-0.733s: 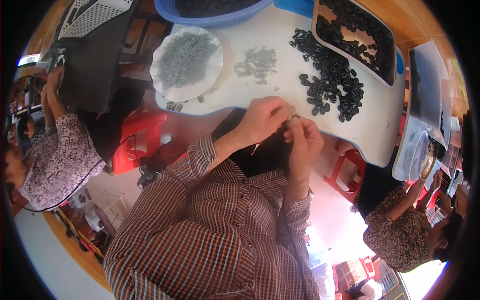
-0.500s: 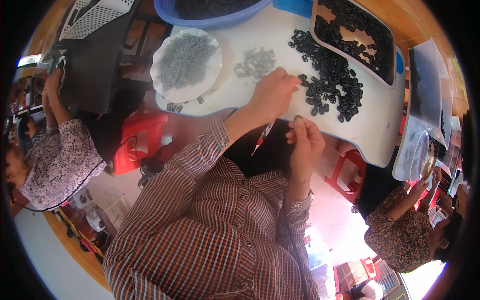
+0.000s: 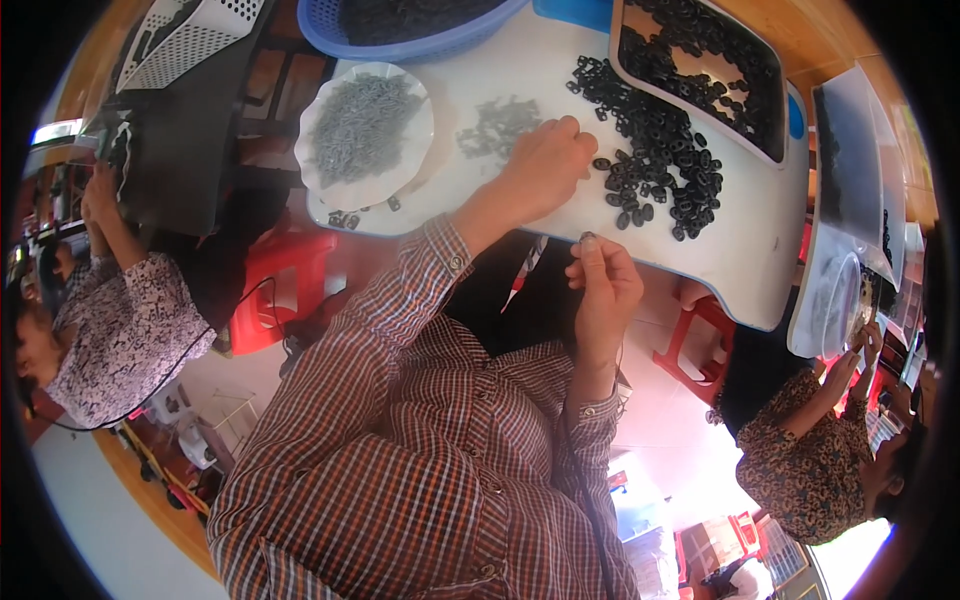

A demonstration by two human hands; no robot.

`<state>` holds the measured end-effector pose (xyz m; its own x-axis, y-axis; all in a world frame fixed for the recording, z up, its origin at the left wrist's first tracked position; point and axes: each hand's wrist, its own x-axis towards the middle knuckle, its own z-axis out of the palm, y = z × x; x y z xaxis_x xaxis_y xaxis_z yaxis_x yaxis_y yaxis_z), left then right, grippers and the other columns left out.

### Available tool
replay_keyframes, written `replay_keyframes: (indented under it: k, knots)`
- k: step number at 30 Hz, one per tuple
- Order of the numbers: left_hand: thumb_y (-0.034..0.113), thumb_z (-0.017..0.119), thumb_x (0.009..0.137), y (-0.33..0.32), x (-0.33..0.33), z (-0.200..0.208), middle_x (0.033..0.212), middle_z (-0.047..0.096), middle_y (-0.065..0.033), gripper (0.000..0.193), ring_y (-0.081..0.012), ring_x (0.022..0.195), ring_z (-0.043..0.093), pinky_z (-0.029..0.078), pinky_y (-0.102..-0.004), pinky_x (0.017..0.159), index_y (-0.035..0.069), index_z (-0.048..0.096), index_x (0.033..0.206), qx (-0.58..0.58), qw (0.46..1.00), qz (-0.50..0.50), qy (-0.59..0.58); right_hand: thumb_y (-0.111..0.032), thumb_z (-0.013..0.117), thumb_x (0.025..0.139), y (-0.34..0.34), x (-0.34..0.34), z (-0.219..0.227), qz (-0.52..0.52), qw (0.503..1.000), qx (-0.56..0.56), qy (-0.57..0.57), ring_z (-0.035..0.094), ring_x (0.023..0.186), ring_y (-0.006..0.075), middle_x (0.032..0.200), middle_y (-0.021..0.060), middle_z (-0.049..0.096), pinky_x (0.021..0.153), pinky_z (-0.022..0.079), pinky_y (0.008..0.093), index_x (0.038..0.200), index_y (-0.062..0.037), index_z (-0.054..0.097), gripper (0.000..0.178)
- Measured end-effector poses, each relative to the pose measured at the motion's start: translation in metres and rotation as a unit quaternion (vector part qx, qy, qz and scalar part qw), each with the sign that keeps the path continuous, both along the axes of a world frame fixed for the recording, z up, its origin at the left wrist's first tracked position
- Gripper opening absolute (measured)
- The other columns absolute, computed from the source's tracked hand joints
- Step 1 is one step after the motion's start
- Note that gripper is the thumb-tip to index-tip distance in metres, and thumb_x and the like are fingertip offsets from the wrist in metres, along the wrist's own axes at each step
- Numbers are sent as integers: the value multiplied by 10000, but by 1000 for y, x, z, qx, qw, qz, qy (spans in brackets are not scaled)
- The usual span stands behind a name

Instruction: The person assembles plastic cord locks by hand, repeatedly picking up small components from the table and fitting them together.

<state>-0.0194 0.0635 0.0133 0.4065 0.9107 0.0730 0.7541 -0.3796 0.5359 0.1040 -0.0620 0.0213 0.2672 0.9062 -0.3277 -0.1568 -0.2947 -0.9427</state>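
My left hand (image 3: 548, 170) is over the white table, fingers curled down at the left edge of a spread of small black oval pieces with holes (image 3: 660, 165). Its fingertips are hidden, so whether it holds a piece I cannot make out. Just off the table's near edge, my right hand (image 3: 608, 282) is closed in a pinch, thumb uppermost. A tiny dark thing (image 3: 587, 237) shows at the thumb tip, too small to name. Beyond my left wrist lies a small scatter of thin grey translucent pieces (image 3: 498, 127). A white scalloped plate (image 3: 424, 150) holds a heap of similar ones.
A tray of black pieces (image 3: 700, 75) stands at the far right of the white table (image 3: 755, 235). At the back is a blue basket (image 3: 420, 48). Red stools (image 3: 285, 285) stand below. One person (image 3: 135, 325) sits at left, another (image 3: 815, 445) at right, both with hands at work.
The view has shifted slightly. My left hand has turned a little, its knuckles now higher over the table. My right hand keeps its pinch.
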Motion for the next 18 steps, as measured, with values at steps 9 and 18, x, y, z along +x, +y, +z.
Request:
replay_keyframes:
  k: [9,18]
  knots:
    - [18,635,851,-28,-14,7,939,644,-87,250,-184,806,662,540,-304,694,21,608,1100,-111,942,25,-315,-156,618,927,-2,-2,0,-30,999,16,4,543,612,52,828,47,659,539,427,178,968,12,629,174]
    - [0,558,919,-56,-31,4,1079,642,-156,337,-203,887,673,579,-307,754,-36,536,1253,-404,664,23,-629,-120,631,914,-3,-2,1,-49,996,41,59,530,591,47,816,48,662,528,410,169,960,15,635,143]
